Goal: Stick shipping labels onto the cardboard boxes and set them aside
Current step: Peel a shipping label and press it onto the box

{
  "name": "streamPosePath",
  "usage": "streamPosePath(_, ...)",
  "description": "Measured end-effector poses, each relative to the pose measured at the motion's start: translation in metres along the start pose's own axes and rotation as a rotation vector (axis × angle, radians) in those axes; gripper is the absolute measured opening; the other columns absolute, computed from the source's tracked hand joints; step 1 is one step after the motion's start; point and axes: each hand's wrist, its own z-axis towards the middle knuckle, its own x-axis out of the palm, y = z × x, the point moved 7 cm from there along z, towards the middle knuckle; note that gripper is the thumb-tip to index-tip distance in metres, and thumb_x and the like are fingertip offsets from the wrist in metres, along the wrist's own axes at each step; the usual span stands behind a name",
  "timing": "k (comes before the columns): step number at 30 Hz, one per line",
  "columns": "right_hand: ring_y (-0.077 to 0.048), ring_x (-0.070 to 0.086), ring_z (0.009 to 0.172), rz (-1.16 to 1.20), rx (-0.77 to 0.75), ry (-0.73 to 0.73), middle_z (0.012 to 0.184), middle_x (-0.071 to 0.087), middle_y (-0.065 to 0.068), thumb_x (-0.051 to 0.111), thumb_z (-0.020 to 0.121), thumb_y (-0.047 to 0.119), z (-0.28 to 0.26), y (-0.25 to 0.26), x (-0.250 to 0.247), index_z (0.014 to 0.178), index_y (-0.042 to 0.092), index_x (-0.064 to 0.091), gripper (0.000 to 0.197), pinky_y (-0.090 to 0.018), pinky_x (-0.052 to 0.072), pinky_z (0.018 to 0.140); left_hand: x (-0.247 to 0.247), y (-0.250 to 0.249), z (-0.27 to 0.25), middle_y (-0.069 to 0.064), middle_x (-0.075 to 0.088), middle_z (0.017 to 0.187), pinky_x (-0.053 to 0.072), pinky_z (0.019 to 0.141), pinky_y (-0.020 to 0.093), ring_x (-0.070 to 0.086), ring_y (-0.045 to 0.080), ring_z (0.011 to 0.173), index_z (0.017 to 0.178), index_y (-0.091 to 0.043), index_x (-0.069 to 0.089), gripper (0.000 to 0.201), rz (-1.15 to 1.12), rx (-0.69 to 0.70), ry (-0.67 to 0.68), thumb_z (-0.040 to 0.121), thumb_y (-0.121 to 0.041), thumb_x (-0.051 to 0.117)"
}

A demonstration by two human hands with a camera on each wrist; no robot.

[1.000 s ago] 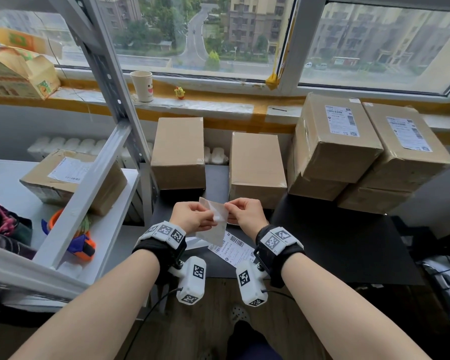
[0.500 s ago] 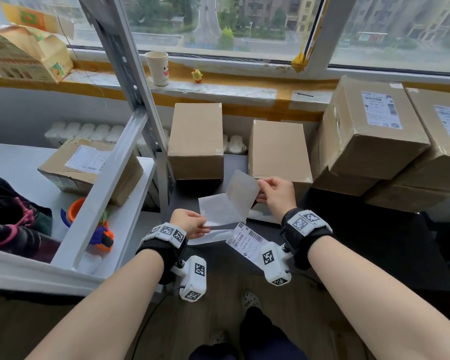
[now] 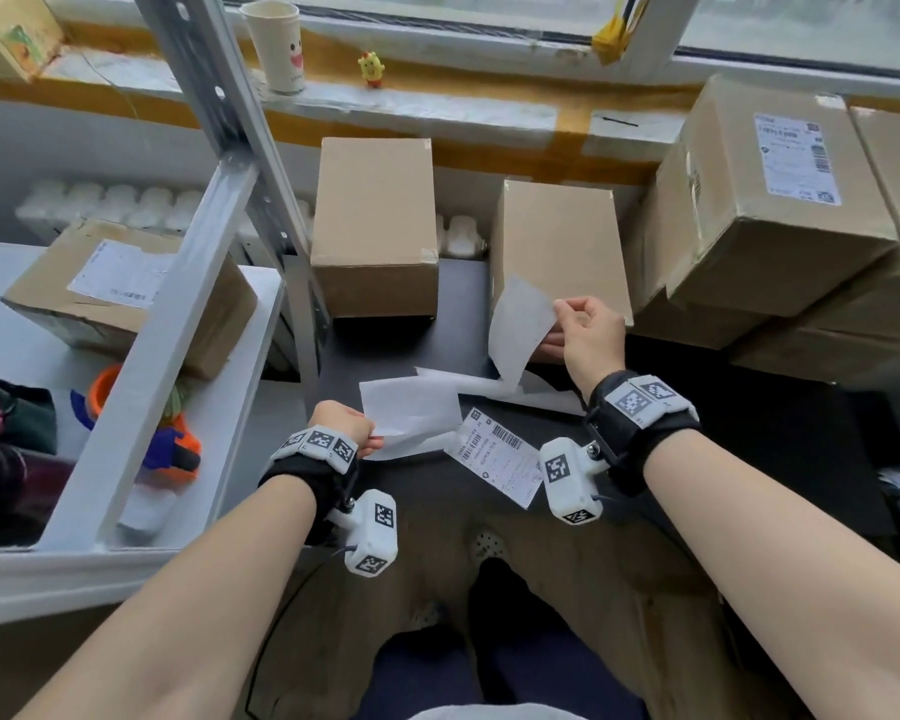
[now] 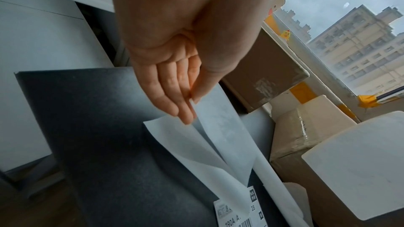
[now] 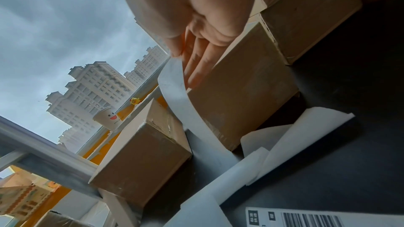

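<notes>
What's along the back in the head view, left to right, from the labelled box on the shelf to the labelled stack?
labelled box on the white shelf → paper cup → yellow chick figure → left plain box → right plain box → labelled box on the stack

A white shipping label (image 3: 519, 330) hangs curled in the air, pinched at its upper edge by the right hand (image 3: 588, 332), its blank side facing the camera, just in front of the right-hand plain cardboard box (image 3: 557, 241). Its peeled backing sheet (image 3: 409, 415) is held at one corner by the left hand (image 3: 341, 426), low over the dark worktop (image 3: 749, 444). A second, printed label (image 3: 500, 462) with barcodes lies flat near the worktop's front edge. Another plain box (image 3: 375, 226) stands upright to the left, apart from the first. Two labelled boxes (image 3: 770, 194) are stacked at the right.
</notes>
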Motion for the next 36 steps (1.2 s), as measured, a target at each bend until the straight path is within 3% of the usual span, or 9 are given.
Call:
streamPosePath(5, -0.023, 0.065, 0.064, -0.021, 0.017, 0.02, 0.081, 0.062, -0.012, 0.051, 0.095, 0.013, -0.004, -0.005, 0.004, 0.078, 0.016, 0.052, 0.017, -0.031, 0.059, 0.057, -0.005, -0.01, -0.002, 0.017, 0.068, 0.075, 0.058, 0.078, 0.039, 0.068, 0.029, 0.074, 0.097, 0.003, 0.066, 0.02, 0.096, 0.066, -0.046, 0.082, 0.0, 0.052)
streamPosePath(9, -0.024, 0.066, 0.064, -0.001, 0.026, 0.031, 0.08, 0.062, -0.01, 0.053, 0.094, 0.013, -0.012, 0.0, 0.007, 0.077, 0.016, 0.052, 0.017, -0.037, 0.06, 0.062, -0.015, -0.029, -0.02, 0.013, 0.067, 0.111, 0.045, 0.091, 0.029, 0.06, 0.032, 0.108, 0.108, -0.007, 0.068, 0.027, 0.249, 0.179, -0.139, 0.084, -0.004, 0.056)
streamPosePath(13, -0.025, 0.067, 0.066, 0.003, 0.026, 0.065, 0.078, 0.063, -0.01, 0.053, 0.094, 0.015, -0.024, 0.011, 0.014, 0.076, 0.016, 0.053, 0.018, -0.037, 0.059, 0.061, 0.0, -0.072, -0.05, 0.01, 0.071, 0.104, 0.049, 0.089, 0.028, 0.065, 0.025, 0.099, 0.1, -0.012, 0.07, 0.02, 0.239, 0.449, -0.081, 0.084, -0.01, 0.059)
streamPosePath(17, -0.038, 0.07, 0.078, 0.013, 0.023, 0.073, 0.078, 0.067, -0.015, 0.054, 0.093, 0.02, -0.034, 0.023, 0.021, 0.075, 0.016, 0.055, 0.019, -0.05, 0.058, 0.069, 0.02, -0.119, -0.094, 0.002, 0.071, 0.102, 0.049, 0.093, 0.03, 0.065, 0.017, 0.096, 0.104, -0.013, 0.071, 0.021, 0.289, 0.735, -0.035, 0.084, -0.017, 0.063)
streamPosePath(19, -0.037, 0.07, 0.08, 0.032, 0.017, 0.098, 0.084, 0.067, -0.019, 0.052, 0.095, 0.02, -0.039, 0.03, 0.025, 0.077, 0.013, 0.055, 0.019, -0.05, 0.058, 0.072, 0.026, -0.136, -0.111, 0.002, 0.071, 0.105, 0.05, 0.093, 0.031, 0.065, 0.016, 0.096, 0.105, -0.015, 0.071, 0.023, 0.295, 0.83, -0.037, 0.083, -0.021, 0.066)
streamPosePath(25, -0.029, 0.067, 0.076, 0.08, 0.002, 0.119, 0.089, 0.065, -0.021, 0.046, 0.098, 0.02, -0.044, 0.047, 0.027, 0.078, 0.011, 0.053, 0.023, -0.037, 0.059, 0.065, 0.029, -0.157, -0.132, 0.0, 0.07, 0.109, 0.049, 0.09, 0.027, 0.063, 0.014, 0.098, 0.11, -0.016, 0.069, 0.036, 0.336, 0.903, -0.074, 0.078, -0.034, 0.072)
streamPosePath(28, -0.038, 0.067, 0.086, 0.1, 0.02, 0.113, 0.092, 0.063, -0.025, 0.045, 0.098, 0.02, -0.045, 0.049, 0.027, 0.076, 0.011, 0.054, 0.026, -0.042, 0.059, 0.068, 0.03, -0.161, -0.135, 0.0, 0.07, 0.109, 0.049, 0.088, 0.027, 0.063, 0.014, 0.096, 0.109, -0.016, 0.068, 0.036, 0.331, 0.917, -0.078, 0.077, -0.033, 0.073)
streamPosePath(32, -0.033, 0.066, 0.085, 0.1, 0.024, 0.111, 0.09, 0.063, -0.021, 0.043, 0.098, 0.021, -0.045, 0.056, 0.021, 0.083, 0.007, 0.057, 0.025, -0.045, 0.058, 0.076, 0.035, -0.169, -0.136, -0.001, 0.071, 0.105, 0.051, 0.087, 0.028, 0.063, 0.012, 0.092, 0.105, -0.016, 0.069, 0.033, 0.295, 0.937, -0.065, 0.077, -0.032, 0.074)
streamPosePath(36, -0.03, 0.065, 0.083, 0.116, 0.05, 0.165, 0.1, 0.066, -0.028, 0.04, 0.1, 0.026, -0.043, 0.056, 0.017, 0.098, -0.005, 0.061, 0.037, -0.044, 0.055, 0.08, 0.043, -0.178, -0.137, -0.004, 0.07, 0.095, 0.051, 0.083, 0.028, 0.063, 0.01, 0.085, 0.098, -0.017, 0.07, 0.023, 0.263, 0.966, -0.053, 0.08, -0.031, 0.071)
